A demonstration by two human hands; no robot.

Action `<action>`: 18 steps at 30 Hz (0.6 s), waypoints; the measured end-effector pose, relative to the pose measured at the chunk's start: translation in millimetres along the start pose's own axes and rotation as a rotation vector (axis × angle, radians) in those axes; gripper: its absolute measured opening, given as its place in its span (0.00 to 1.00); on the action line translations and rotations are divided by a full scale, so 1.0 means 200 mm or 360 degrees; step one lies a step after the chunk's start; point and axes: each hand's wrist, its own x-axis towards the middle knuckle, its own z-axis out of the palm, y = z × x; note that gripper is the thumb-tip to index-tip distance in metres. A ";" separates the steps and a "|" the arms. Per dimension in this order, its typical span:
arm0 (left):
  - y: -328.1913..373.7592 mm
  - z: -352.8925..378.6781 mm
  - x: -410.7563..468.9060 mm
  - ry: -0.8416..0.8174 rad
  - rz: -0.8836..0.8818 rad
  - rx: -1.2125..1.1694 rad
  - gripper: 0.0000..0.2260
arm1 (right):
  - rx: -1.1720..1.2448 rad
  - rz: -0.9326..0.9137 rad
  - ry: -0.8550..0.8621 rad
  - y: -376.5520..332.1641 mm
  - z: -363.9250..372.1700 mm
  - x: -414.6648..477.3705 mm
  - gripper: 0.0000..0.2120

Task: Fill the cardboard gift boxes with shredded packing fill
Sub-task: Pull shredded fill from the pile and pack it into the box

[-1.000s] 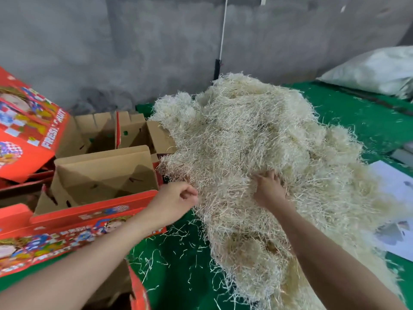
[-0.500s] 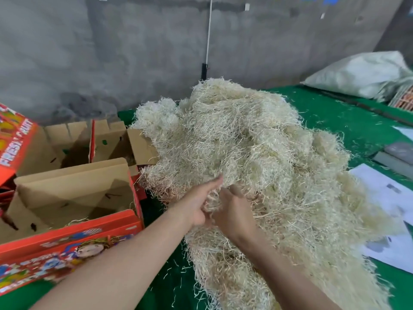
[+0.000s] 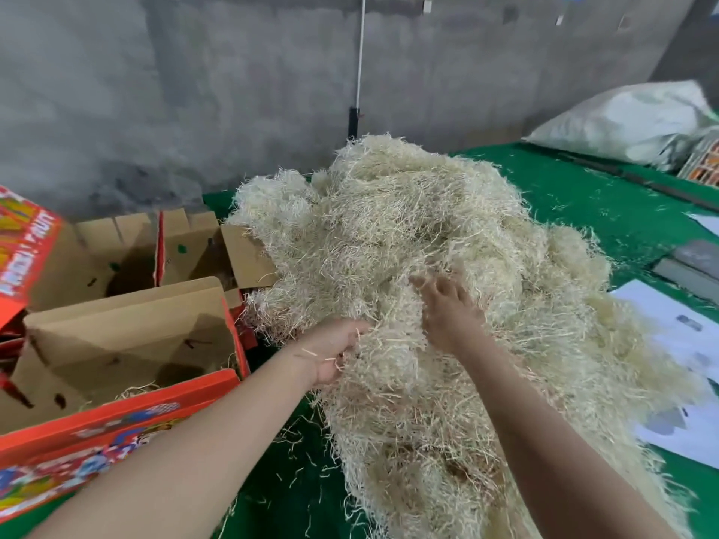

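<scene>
Hands in shredded fill (image 3: 428, 227): L hand (image 3: 334, 354) round a clump, R hand (image 3: 453, 310) spread on top

Fingers of left hand (image 3: 330, 352) buried in shredded fill (image 3: 428, 227), red box (image 3: 27, 247) cut by left edge

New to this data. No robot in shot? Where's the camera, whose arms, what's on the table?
No robot: a person works bare-handed; the picture comes from a wide-angle camera on their head, looking down. On the green table cover lies a pile of shredded fill. To the left stand open gift boxes: the near box holds a few strands, the far box sits behind it. The left hand digs into the pile's edge, fingers curled round a clump. The right hand lies on the pile with fingers spread, holding nothing. To the right lie papers and a white sack.
</scene>
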 end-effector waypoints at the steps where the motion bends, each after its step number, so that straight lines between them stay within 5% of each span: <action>1: 0.01 -0.03 -0.01 -0.0018 0.0020 0.0035 0.07 | 0.0022 0.0051 0.0052 0.00 0.02 0.01 0.35; 6: 0.02 -0.21 -0.05 -0.0007 0.0050 -0.0034 0.09 | 0.0031 0.0287 0.0391 -0.01 -0.03 0.03 0.36; 10: 0.00 -0.25 -0.06 -0.0048 0.0046 -0.0035 0.09 | -0.0237 -0.0157 0.0570 -0.06 -0.07 -0.01 0.27; 13: 0.01 -0.22 -0.07 -0.0061 0.0119 -0.0163 0.25 | -0.0333 -0.0239 0.0561 -0.09 -0.08 -0.04 0.18; 15: 0.03 -0.21 -0.07 0.0052 0.0117 -0.0400 0.37 | -0.0256 -0.0257 0.0615 -0.12 -0.10 -0.07 0.19; 18: 0.03 -0.24 -0.05 0.0216 0.0079 -0.0847 0.33 | 0.0169 -0.0368 0.0873 -0.23 -0.16 -0.15 0.19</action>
